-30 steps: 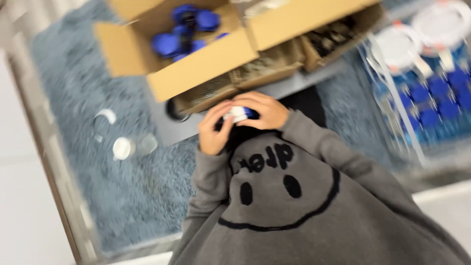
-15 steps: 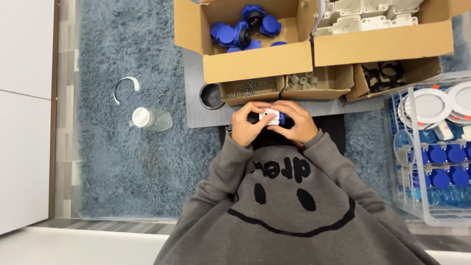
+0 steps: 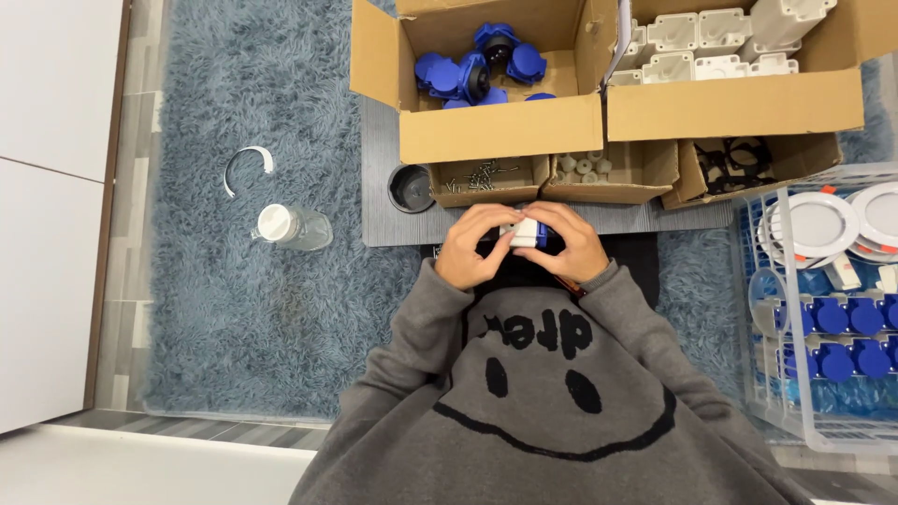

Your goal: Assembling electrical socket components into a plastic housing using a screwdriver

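Both my hands meet in front of my chest over a small white and blue plastic part (image 3: 526,232). My left hand (image 3: 475,247) wraps its left side and my right hand (image 3: 572,245) wraps its right side, fingers closed around it. The part sits just above the near edge of a grey board (image 3: 393,224). My grey sweatshirt with a black smiling face print fills the lower middle of the view.
Beyond my hands stand open cardboard boxes: blue socket parts (image 3: 477,70), white housings (image 3: 711,42), screws (image 3: 479,175), small white pieces (image 3: 585,165), black rings (image 3: 739,159). A black cup (image 3: 412,187), a clear bottle (image 3: 292,227), and a clear crate (image 3: 828,309) lie around on blue shag carpet.
The view has steadied and shifted so that the boxes sit higher and farther right. My hands stay together on the small part; their grip looks the same.
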